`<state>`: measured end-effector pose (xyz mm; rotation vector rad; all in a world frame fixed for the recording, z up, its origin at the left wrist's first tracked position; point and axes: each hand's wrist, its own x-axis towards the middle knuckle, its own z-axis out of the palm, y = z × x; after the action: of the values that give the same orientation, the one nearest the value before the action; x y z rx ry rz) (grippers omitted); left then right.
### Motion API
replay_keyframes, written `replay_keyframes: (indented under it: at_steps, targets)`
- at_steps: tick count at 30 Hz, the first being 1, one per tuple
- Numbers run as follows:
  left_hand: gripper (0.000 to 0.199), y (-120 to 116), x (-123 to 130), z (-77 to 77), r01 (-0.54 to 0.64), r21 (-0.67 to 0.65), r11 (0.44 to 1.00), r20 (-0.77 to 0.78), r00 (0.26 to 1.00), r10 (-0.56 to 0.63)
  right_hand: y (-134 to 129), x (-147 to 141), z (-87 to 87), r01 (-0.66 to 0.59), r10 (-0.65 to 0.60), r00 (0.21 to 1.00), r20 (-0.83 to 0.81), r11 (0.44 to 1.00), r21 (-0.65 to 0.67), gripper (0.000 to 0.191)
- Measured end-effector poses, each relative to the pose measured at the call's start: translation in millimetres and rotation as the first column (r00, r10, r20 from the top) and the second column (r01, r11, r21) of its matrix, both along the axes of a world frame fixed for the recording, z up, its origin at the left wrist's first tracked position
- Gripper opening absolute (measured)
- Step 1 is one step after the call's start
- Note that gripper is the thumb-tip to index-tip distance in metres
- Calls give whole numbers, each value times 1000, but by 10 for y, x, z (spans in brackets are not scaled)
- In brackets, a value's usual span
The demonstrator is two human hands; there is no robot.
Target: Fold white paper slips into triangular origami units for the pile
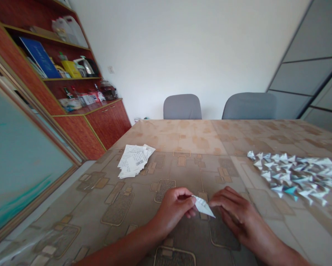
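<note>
My left hand (179, 203) pinches a small folded piece of printed paper (203, 206) between thumb and fingers, a little above the table. The paper is pale, with a sharp tip pointing down to the right. Just right of it, my right hand (235, 216) has loosely bent fingers that are apart from the thumb. Its fingertips are close to the paper's right edge; whether they touch it I cannot tell. A pile of flat printed paper sheets (134, 162) lies ahead to the left. Many small folded paper figures (290, 177) with pointed ends stand at the right, one partly teal.
A patterned cloth covers the table (182, 140). Beyond its far edge stand two grey chairs, a left chair (182, 107) and a right chair (249, 106). Red-brown shelves (105, 122) with bottles, a kettle and boxes stand at the left, beside a glazed door (21, 155).
</note>
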<state>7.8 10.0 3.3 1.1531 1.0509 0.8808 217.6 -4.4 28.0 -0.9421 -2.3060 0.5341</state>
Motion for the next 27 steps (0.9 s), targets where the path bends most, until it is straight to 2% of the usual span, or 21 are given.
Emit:
replay_keyframes:
  at_steps: [3, 6, 12, 16, 19, 22, 24, 27]
  targets:
    - [32, -31, 36, 17, -65, -3, 998, 56, 996, 65, -54, -32, -22, 102, -104, 991, -85, 994, -33, 13]
    - [32, -70, 79, 12, -81, -11, 997, 104, 991, 81, -89, -83, -63, 165, -176, 974, -139, 982, -91, 8]
    - [27, -136, 102, -31, -44, 19, 999, 151, 988, 41, -58, -131, -75, 143, -206, 955, -214, 950, -279, 10]
    - [29, -178, 71, -5, -21, 136, 990, 93, 996, 9, -18, -106, -83, 153, -250, 939, -237, 919, -364, 16]
    - [33, -200, 60, 19, -2, 244, 970, -7, 1000, 4, -6, -97, -97, 144, -251, 934, -256, 916, -373, 15]
    - [17, -205, 63, 19, 21, 315, 949, -101, 995, 11, -16, -111, -88, 122, -230, 934, -272, 924, -363, 15]
    - [6, -202, 69, 10, 21, 319, 947, -124, 992, 20, -28, -120, -75, 116, -215, 942, -258, 929, -351, 16]
    - [4, -193, 79, 1, -15, 249, 968, -71, 997, 34, -41, -111, -58, 129, -197, 957, -211, 946, -297, 14]
